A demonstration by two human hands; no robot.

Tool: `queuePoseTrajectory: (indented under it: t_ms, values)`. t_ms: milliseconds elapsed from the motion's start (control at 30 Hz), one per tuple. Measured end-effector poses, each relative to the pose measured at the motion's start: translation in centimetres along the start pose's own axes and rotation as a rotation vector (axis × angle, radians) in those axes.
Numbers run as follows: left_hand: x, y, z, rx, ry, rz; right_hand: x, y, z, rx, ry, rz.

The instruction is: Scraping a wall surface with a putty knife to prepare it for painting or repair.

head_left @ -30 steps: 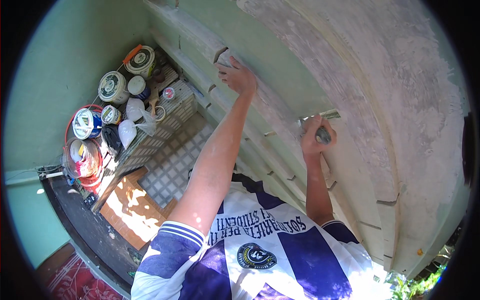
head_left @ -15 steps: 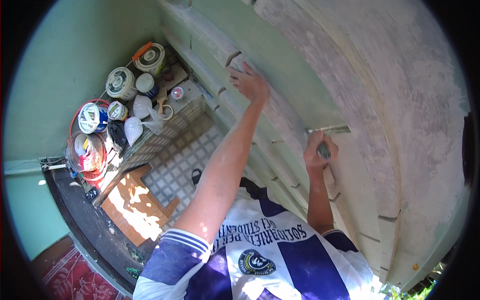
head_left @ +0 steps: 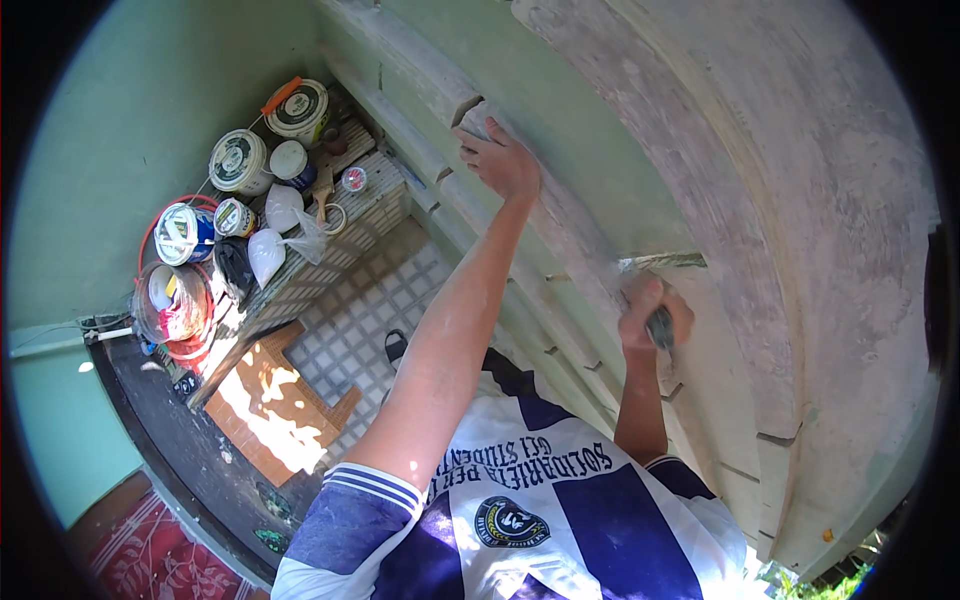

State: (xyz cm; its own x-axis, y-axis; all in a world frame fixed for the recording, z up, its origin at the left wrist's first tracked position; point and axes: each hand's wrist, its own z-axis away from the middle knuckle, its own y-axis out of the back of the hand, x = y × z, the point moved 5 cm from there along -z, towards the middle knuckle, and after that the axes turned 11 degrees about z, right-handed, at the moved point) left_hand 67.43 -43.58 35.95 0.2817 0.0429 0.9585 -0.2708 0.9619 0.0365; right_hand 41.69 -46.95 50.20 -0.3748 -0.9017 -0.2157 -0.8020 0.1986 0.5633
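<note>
Here's a small, dark grey-green, blunt-ended block (head_left: 660,328) clasped in the right hand (head_left: 656,315), tilted, its far end hidden by the fingers. And there's the long, pale, whitish-grey raised wall ledge (head_left: 572,225), chalky and streaked, slanting from upper left to lower right, a dark notch crossing it.

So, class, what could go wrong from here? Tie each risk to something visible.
The right hand, gripping a dark object close to the ledge, might scrape its knuckles. The bare left hand, resting near a dark gap in that ledge, could slip. The pale ring near the edge of the shelf might get knocked off.
</note>
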Motion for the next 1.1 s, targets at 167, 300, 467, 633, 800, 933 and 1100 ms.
queuePoseTrajectory:
  t_ms: [167, 300, 467, 633, 800, 933, 1100]
  values:
    - [0.2, 0.1, -0.1, 0.000, -0.031, 0.016, 0.2, -0.7, -0.3, -0.076, -0.002, -0.019]
    - [0.4, 0.0, 0.3, -0.032, 0.009, -0.025, 0.0, 0.6, -0.6, 0.064, -0.075, -0.448]
    - [0.3, 0.2, 0.1, -0.037, -0.011, -0.068, -2.5, 3.0, -1.4, 0.094, 0.080, -0.240]
    - [-0.2, -0.1, -0.6, -0.035, 0.002, -0.087, -2.6, 6.3, 1.4, 0.084, -0.033, -0.626]
    - [-0.5, -1.1, -0.2, -0.151, -0.006, -0.052, -2.7, 10.0, 6.3, 0.102, -0.120, -0.463]
    - [-3.8, 0.1, -4.2, -0.307, 0.036, 0.127, -3.3, 10.9, 7.4, -0.082, -0.227, -0.343]
    - [-5.4, 5.8, -0.9, -0.323, -0.006, 0.414, -2.1, 11.3, 9.1, -0.311, -0.329, -0.493]
